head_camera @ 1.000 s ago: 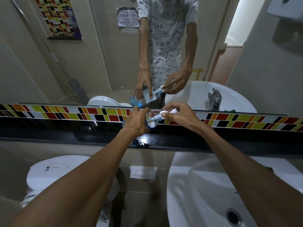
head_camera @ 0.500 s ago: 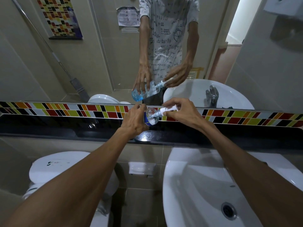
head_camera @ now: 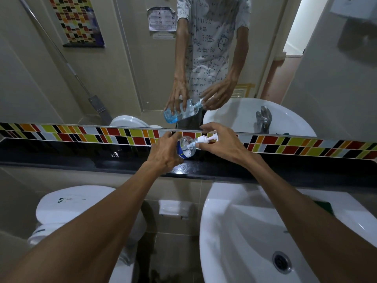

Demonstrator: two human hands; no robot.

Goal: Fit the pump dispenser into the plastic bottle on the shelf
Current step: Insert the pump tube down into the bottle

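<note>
A clear plastic bottle (head_camera: 185,148) with a blue label is tilted above the black shelf (head_camera: 81,160), its neck pointing right. My left hand (head_camera: 165,153) grips its body from the left. The white pump dispenser (head_camera: 206,139) sits at the bottle's neck with its tube reaching inside the bottle. My right hand (head_camera: 219,142) holds the pump by its collar and head. The mirror above shows the same hands and bottle, with blue liquid in its bottom.
A band of coloured tiles (head_camera: 306,147) runs behind the shelf under the mirror. A white washbasin (head_camera: 255,231) sits below on the right, and a white toilet cistern (head_camera: 67,205) on the left. A white holder (head_camera: 175,208) hangs on the wall between them.
The bottle has tipped a little more upright and both hands have shifted slightly right. The pump stays at the neck in my right hand.
</note>
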